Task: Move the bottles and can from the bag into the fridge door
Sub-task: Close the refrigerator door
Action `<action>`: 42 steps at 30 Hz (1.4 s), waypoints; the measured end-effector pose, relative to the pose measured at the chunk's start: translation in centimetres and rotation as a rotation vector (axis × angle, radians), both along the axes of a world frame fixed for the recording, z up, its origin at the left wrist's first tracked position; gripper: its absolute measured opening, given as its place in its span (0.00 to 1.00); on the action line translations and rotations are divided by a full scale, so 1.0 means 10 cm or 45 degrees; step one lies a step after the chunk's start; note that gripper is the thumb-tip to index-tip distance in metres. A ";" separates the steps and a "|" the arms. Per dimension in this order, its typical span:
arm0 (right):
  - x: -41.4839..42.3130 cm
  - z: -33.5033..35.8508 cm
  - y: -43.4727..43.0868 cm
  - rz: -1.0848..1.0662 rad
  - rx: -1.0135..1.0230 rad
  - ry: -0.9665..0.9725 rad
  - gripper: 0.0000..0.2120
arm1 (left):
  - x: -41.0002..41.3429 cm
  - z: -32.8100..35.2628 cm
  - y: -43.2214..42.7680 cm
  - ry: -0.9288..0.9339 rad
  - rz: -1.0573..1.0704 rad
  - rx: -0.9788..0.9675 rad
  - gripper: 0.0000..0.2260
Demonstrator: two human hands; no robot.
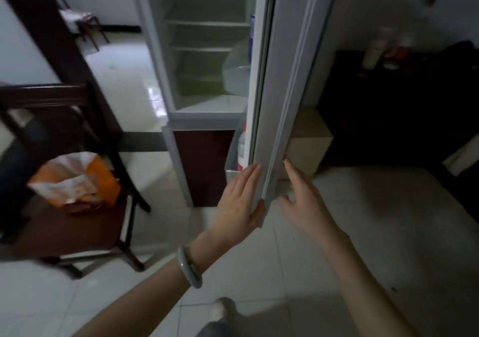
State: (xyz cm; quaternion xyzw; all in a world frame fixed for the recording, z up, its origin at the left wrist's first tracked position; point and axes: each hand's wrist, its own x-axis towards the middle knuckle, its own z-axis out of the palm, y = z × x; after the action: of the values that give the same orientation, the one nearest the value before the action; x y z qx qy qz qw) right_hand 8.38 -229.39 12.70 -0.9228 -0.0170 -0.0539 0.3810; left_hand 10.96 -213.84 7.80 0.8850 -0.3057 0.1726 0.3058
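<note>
The fridge door (282,82) stands edge-on in the middle of the view, partly open. My left hand (239,199) lies flat with straight fingers against the inner side of its lower edge. My right hand (302,199) is on the outer side, fingers straight, touching the door near its bottom corner. In the lower door shelf (230,165) a bottle with a red and white label (241,150) stands upright, mostly hidden by the door. A clear rounded container (237,69) sits in a higher door shelf. The orange and white bag (75,181) rests on a dark wooden chair (64,227) at the left.
The fridge interior (207,51) shows several bare shelves. A dark cabinet (401,103) with small bottles on top stands at the right, with a beige box (308,139) behind the door. A dark table leg (64,59) rises at the left. Pale floor tiles lie below.
</note>
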 end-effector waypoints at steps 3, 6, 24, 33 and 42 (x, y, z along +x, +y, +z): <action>0.15 0.04 0.30 0.145 0.015 -0.021 0.37 | 0.08 -0.01 0.27 0.068 0.118 -0.034 0.31; 0.33 0.07 0.55 0.255 -0.046 0.023 0.39 | 0.30 0.05 0.52 0.070 0.185 -0.059 0.33; 2.20 0.19 2.04 0.186 -0.524 -0.224 0.38 | 2.21 0.23 2.29 0.249 0.164 -0.092 0.37; 3.30 0.07 2.27 0.244 -0.717 -0.205 0.37 | 3.22 0.26 2.59 0.305 0.342 -0.082 0.41; 4.24 -0.03 2.26 0.335 -0.708 -0.233 0.39 | 4.21 0.26 2.63 0.374 0.458 -0.227 0.41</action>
State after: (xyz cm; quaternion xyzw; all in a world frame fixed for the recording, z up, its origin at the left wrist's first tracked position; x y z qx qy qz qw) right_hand 50.82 -206.81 12.36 -0.9728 -0.1843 -0.0801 0.1149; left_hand 53.07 -187.58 10.39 0.9103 -0.0790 0.1202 0.3882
